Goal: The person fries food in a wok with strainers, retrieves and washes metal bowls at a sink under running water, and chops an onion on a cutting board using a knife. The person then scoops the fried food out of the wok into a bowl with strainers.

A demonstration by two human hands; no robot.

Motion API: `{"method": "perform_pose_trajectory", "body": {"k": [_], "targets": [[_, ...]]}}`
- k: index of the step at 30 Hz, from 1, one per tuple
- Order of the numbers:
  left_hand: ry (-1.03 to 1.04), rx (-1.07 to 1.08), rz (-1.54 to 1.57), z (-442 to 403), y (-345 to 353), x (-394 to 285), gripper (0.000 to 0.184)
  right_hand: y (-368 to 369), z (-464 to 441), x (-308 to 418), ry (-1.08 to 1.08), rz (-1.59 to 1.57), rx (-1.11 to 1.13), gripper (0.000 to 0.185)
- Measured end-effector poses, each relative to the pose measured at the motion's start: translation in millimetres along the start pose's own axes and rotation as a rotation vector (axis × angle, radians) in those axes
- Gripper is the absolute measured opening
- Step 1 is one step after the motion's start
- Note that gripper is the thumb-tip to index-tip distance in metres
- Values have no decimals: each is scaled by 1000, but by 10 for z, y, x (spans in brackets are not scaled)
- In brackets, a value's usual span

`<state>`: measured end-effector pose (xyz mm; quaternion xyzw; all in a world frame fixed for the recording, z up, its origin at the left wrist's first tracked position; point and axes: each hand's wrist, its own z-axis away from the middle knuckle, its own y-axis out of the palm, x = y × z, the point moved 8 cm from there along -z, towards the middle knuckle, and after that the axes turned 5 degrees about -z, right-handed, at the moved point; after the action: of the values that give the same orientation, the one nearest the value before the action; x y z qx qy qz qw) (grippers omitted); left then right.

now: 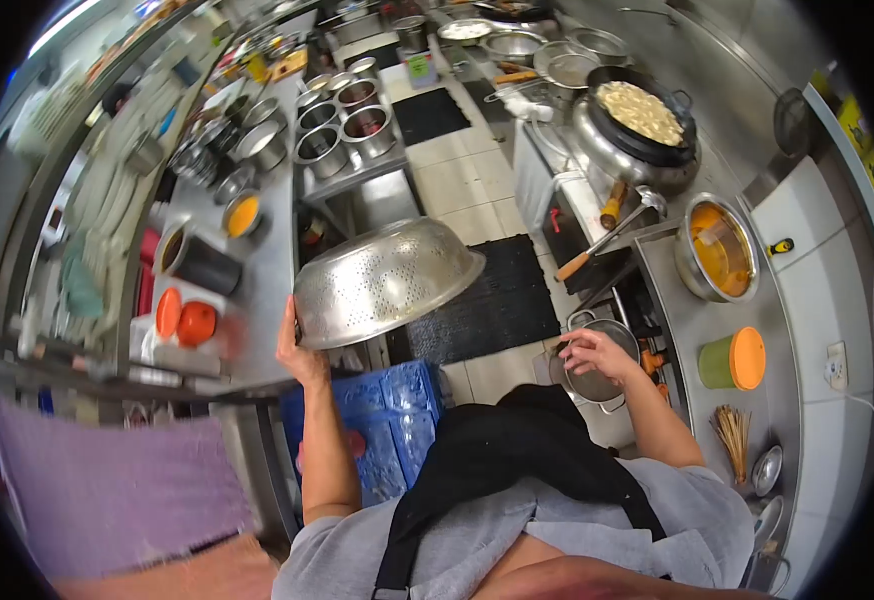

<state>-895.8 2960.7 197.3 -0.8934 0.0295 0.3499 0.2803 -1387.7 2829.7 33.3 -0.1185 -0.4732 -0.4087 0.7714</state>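
Observation:
My left hand [300,345] grips the near left rim of a large metal colander [387,280]. The colander is tilted, its perforated underside facing up and towards me, held over the aisle. My left thumb points up along its side; the other fingers are partly hidden. On the right, my right hand [597,357] hangs with fingers apart and slightly curled, holding nothing. It is above a metal pot [612,345] with handles on a low level; whether they touch I cannot tell.
A wok [642,115] of pale pieces sits on the right-hand stove. A ladle [612,235] with a wooden handle lies near a bowl of orange liquid [719,248]. Metal pots [322,150] line the left counter. A black mat [487,300] and blue crate [377,420] lie below.

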Motion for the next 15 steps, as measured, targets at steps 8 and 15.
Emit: {"method": "perform_pose_trajectory", "body": {"k": [8, 15], "targets": [[258, 204, -70, -998, 2645, 84, 49, -1017, -1247, 127, -39, 349, -440, 65], [16, 258, 136, -2186, 3966, -69, 49, -2353, -2318, -132, 50, 430, -781, 44]]}}
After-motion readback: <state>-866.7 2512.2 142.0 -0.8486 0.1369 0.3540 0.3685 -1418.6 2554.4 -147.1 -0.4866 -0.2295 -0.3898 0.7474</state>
